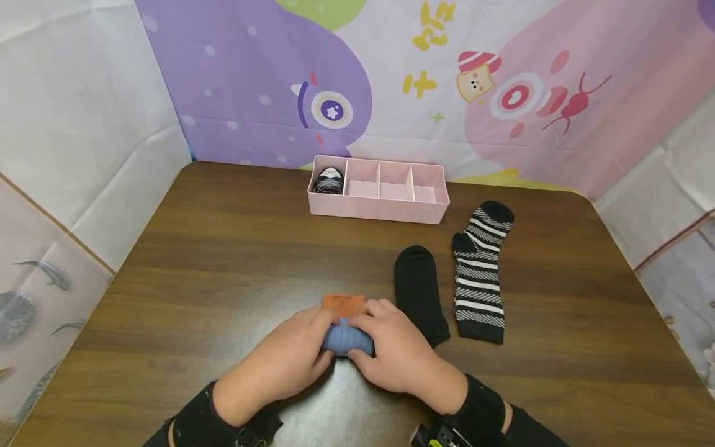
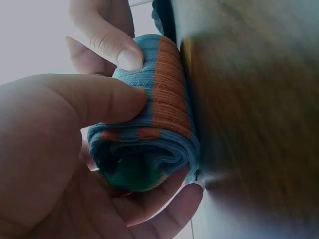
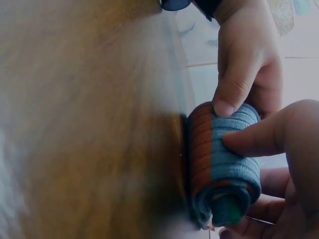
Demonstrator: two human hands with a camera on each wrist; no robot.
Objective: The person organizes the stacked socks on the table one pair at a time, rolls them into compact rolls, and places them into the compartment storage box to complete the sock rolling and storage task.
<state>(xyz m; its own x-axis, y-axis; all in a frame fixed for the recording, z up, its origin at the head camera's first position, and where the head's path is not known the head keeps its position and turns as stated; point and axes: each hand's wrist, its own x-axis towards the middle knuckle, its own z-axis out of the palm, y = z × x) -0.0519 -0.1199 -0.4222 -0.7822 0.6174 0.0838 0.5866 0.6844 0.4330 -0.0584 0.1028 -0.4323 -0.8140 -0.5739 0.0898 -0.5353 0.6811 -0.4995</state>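
A blue sock with orange bands (image 1: 347, 339) is rolled into a thick cylinder near the front of the table, its flat orange cuff (image 1: 343, 305) lying out on the far side. My left hand (image 1: 296, 351) grips the roll's left end, thumb on the near side and fingers over the top. At the other end my right hand (image 1: 393, 347) holds it the same way. In the left wrist view the spiral end of the rolled sock (image 2: 144, 154) shows a green patch inside. The right wrist view shows both thumbs pressing the ribbed roll (image 3: 219, 149).
A black sock (image 1: 420, 292) lies flat just beyond my right hand, with a black-and-white striped sock (image 1: 480, 279) to its right. At the table's back stands a pink divided box (image 1: 377, 208); a rolled argyle sock (image 1: 329, 181) sits in its leftmost compartment.
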